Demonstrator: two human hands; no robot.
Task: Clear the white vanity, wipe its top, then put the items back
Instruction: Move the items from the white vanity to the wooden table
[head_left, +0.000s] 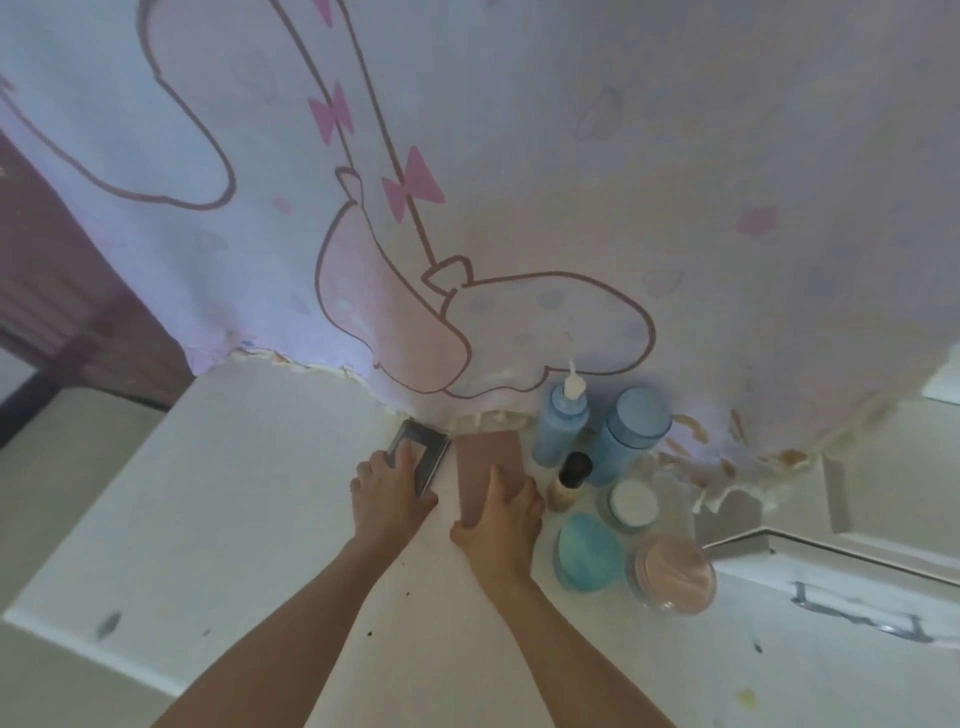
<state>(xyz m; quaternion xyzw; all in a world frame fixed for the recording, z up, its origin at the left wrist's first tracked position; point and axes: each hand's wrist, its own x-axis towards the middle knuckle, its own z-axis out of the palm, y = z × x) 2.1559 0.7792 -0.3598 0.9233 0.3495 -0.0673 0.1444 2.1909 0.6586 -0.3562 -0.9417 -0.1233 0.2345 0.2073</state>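
I am watching the left hand (392, 491) holding a grey flat case (423, 454) on the white vanity counter (234, 519); its fingers (401, 460) are curling over the case's near end, clamped on it. Just right of them, the right hand (506, 514) is gripping a brown flat case (485, 462), with fingers (498, 480) lying on top and the thumb hooking its near left corner. Both cases are lying flat, side by side, their far ends reaching the cartoon-print curtain (467, 208). Right of the right fingers are standing a small brown bottle (570, 480), a blue pump bottle (561, 428) and a blue capped bottle (631, 431). Nearer me than those are sitting a white-lidded jar (631, 501), a teal round compact (589, 551) and a pink round container (675, 574).
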